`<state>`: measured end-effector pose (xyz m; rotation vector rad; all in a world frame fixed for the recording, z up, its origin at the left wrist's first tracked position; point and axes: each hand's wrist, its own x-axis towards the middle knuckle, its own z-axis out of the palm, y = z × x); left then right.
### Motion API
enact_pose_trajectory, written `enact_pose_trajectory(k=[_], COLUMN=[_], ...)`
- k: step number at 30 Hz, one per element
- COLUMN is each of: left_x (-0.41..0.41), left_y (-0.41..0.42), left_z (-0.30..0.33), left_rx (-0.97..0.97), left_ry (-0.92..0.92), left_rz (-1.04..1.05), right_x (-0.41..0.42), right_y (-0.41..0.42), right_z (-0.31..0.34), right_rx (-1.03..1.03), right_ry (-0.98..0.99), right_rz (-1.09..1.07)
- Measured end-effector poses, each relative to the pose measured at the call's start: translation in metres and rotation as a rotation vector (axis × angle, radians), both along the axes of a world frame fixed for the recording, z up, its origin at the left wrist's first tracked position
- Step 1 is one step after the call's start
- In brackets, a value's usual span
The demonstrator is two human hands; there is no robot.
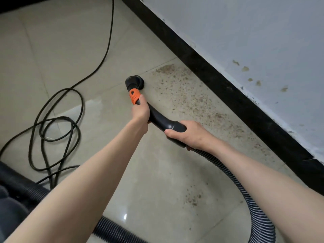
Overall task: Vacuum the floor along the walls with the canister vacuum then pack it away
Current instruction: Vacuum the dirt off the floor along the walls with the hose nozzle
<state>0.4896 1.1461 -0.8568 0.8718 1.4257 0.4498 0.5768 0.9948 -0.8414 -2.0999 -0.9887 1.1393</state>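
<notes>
While both bare forearms reach forward from the bottom edge, the lines run near to far.
Ribbed hose (252,195): black and corrugated, curving from the lower right up to the handle; a second stretch lies on the floor at the bottom, partly hidden under the left forearm.
Dark object (10,193): cut off at the lower left edge, too little showing to name.
Right hand (189,134): fingers wrapped round the wide rear end of the curved black handle (163,120).
Left hand (140,109): fingers closed round the handle's front, just behind the orange collar (134,96).
Round brush nozzle (134,81): black, bristles touching the beige tiled floor (157,172) at the edge of the debris.
Debris (185,88): brown specks strewn between nozzle and baseboard.
Power cord (57,120): black, looped loosely on open floor to the left.
Baseboard (228,88): black strip running diagonally under a scuffed white wall (245,32).
</notes>
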Motion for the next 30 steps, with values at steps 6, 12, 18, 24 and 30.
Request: enact_pose_trajectory(k=[6, 12, 18, 24, 30], left_x=[0.04, 0.09, 0.127, 0.151, 0.149], left_y=[0.015, 0.02, 0.024, 0.027, 0.031], left_z=[-0.002, 0.0, -0.003, -0.001, -0.006], left_rx=[0.033, 0.036, 0.019, -0.009, 0.024], left_ry=[0.037, 0.023, -0.022, -0.077, -0.053], left_rz=[-0.092, -0.15, -0.202, -0.224, -0.202], right_x=[0.026, 0.059, 0.092, 0.113, 0.1], right_y=[0.012, 0.014, 0.017, 0.021, 0.025], right_z=[-0.017, -0.025, -0.023, -0.016, -0.017], right_rx=[0.045, 0.063, 0.064, 0.006, 0.039], right_ry=[0.091, 0.09, 0.03, -0.069, -0.005], right_rz=[-0.119, -0.241, -0.259, -0.253, -0.279])
